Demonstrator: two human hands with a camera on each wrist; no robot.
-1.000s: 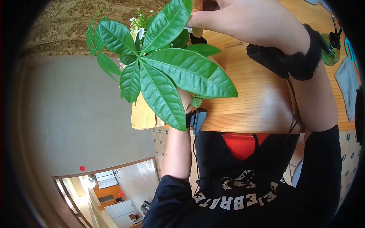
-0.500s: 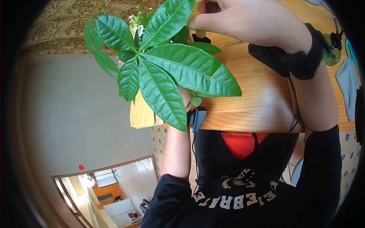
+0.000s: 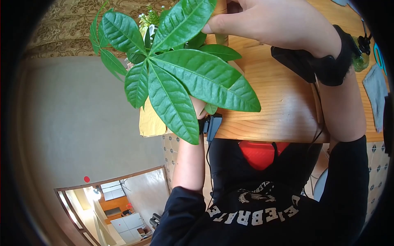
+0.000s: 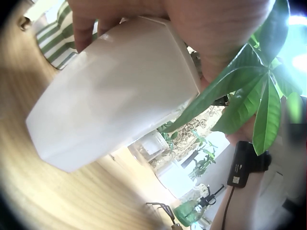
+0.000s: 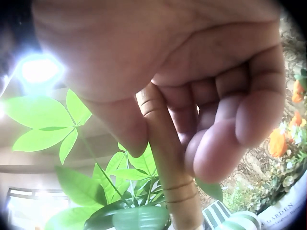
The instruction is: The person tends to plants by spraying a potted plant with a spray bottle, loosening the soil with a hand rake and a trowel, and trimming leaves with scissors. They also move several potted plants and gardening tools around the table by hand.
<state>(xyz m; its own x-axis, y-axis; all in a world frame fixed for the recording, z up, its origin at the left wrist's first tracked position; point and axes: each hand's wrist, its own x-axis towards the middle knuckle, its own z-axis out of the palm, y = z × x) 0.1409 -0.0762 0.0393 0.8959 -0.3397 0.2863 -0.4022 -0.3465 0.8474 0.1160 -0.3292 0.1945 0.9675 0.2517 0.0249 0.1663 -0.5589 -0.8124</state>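
In the head view, a leafy green plant (image 3: pixel 205 78) with broad leaves hides most of my left hand (image 3: pixel 198 107). The left wrist view has that hand (image 4: pixel 206 28) gripping a smooth white pot (image 4: pixel 115 91) by its rim, the pot tilted over the wooden table. Above the plant, my right hand (image 3: pixel 266 24) pinches a ringed wooden handle (image 5: pixel 168 148) between thumb and fingers. The handle slants down among the leaves (image 5: pixel 139 177) in the right wrist view. Its far end is hidden, so I cannot tell which tool it belongs to.
On the wooden table (image 3: pixel 279 115) are a green spray bottle (image 4: pixel 188 212), a small pronged rake (image 4: pixel 165 208), a grey cloth (image 3: pixel 374 90) and blue-handled scissors (image 3: pixel 378 55). Yellow paper (image 3: pixel 151 121) lies at the left edge. Orange flowers (image 5: pixel 278 141) stand behind.
My right hand has shifted slightly right, with the wooden handle moving along. The plant's leaves have swayed a little to the left. My left hand keeps nearly the same place.
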